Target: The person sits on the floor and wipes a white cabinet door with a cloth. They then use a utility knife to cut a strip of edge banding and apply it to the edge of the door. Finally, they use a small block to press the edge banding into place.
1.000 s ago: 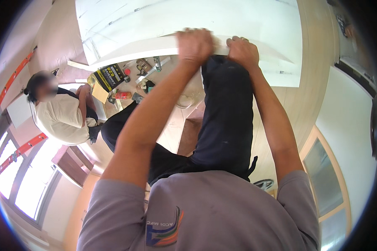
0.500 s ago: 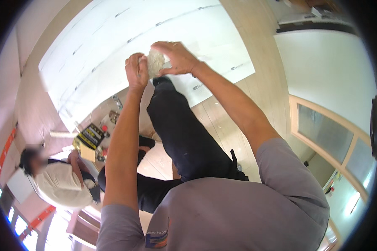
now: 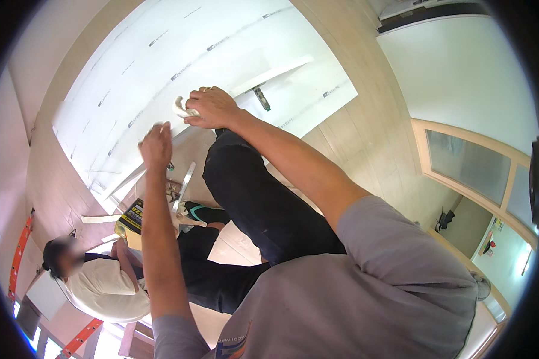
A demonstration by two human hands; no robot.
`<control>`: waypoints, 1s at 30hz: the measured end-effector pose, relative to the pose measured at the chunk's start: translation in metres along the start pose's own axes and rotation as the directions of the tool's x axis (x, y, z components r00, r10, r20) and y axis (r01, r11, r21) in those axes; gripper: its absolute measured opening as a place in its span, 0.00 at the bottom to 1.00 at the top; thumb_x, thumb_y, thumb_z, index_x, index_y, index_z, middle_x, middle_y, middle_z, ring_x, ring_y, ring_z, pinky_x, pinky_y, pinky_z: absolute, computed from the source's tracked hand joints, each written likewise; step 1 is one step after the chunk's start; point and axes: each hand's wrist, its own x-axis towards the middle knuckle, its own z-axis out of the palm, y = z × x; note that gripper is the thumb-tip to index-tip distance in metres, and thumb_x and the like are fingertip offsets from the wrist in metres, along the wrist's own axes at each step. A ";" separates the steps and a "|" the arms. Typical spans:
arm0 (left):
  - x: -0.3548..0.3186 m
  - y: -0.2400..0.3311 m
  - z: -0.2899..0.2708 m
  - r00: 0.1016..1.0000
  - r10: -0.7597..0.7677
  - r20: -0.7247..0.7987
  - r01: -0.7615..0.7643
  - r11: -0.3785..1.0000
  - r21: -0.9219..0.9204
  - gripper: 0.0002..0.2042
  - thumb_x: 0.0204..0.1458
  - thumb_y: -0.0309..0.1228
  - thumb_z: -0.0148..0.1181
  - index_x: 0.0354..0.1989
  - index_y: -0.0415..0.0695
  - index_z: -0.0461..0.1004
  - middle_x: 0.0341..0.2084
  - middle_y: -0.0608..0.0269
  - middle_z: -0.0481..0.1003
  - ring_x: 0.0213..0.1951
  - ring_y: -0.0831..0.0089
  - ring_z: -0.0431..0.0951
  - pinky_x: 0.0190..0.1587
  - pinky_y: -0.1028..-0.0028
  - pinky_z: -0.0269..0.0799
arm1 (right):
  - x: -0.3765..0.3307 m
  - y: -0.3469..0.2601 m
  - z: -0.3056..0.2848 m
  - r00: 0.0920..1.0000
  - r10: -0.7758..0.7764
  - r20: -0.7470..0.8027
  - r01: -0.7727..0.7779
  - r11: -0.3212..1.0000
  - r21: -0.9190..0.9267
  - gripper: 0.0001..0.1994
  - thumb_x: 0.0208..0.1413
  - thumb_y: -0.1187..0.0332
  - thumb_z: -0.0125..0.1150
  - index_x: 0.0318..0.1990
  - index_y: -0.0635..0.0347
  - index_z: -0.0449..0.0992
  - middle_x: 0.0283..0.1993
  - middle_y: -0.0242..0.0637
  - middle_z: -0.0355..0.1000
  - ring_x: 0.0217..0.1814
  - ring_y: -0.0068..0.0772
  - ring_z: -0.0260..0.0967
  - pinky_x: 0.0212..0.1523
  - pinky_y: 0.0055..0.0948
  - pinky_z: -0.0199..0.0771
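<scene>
My right hand [image 3: 212, 109] is closed around a crumpled whitish rag [image 3: 181, 108], one curled end of which sticks out beyond the thumb side. Below and left of it, my left hand [image 3: 156, 145] hovers at the near edge of a large white panel [image 3: 233, 36] with its fingers curled. Whatever those fingers may hold is hidden. A narrow white strip [image 3: 281, 70] runs along the panel near its front edge. On the strip, right of my right hand, sits a small dark clamp [image 3: 261, 99].
A co-worker [image 3: 99, 281] sits at the lower left beside a black and yellow box [image 3: 133, 216]. A metal straight strip [image 3: 188, 179] and small tools lie near my knee. Orange ladder rails [image 3: 19, 257] stand at far left; a wood-framed glass door [image 3: 467, 161] is at right.
Both hands were together at the whitish rag. My left hand has come away from it, down and left. My right hand has moved left with the rag, uncovering the clamp.
</scene>
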 end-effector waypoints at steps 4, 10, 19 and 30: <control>-0.010 -0.023 -0.014 0.995 -0.094 0.016 0.093 0.993 0.069 0.23 0.67 0.47 0.42 0.35 0.42 0.79 0.35 0.43 0.80 0.39 0.44 0.80 0.44 0.50 0.73 | 0.013 -0.026 0.010 0.993 -0.008 0.121 0.014 0.999 -0.047 0.23 0.60 0.47 0.54 0.44 0.59 0.80 0.50 0.41 0.75 0.51 0.47 0.73 0.53 0.47 0.69; -0.007 -0.021 -0.016 0.993 -0.105 0.049 0.098 0.986 0.132 0.20 0.64 0.42 0.42 0.36 0.43 0.79 0.35 0.45 0.80 0.40 0.45 0.80 0.46 0.51 0.74 | 0.054 -0.073 0.030 0.937 0.300 0.177 -0.317 0.945 0.077 0.29 0.65 0.43 0.41 0.48 0.61 0.79 0.49 0.48 0.78 0.53 0.51 0.74 0.55 0.55 0.63; -0.016 -0.022 -0.010 0.988 -0.149 0.037 0.145 0.984 0.100 0.19 0.61 0.42 0.43 0.36 0.45 0.80 0.38 0.50 0.81 0.43 0.50 0.80 0.48 0.54 0.74 | 0.012 -0.040 0.045 0.994 0.068 -0.084 -0.090 0.952 -0.294 0.22 0.61 0.51 0.50 0.51 0.57 0.79 0.46 0.46 0.76 0.51 0.46 0.72 0.55 0.55 0.57; 0.000 -0.027 -0.009 0.990 -0.139 -0.003 0.138 0.984 0.114 0.18 0.61 0.42 0.43 0.35 0.44 0.78 0.35 0.49 0.81 0.40 0.50 0.81 0.45 0.54 0.76 | -0.057 0.142 -0.084 0.933 0.284 -0.219 -0.358 0.779 -0.515 0.23 0.63 0.53 0.45 0.61 0.49 0.72 0.54 0.39 0.73 0.61 0.43 0.67 0.59 0.60 0.53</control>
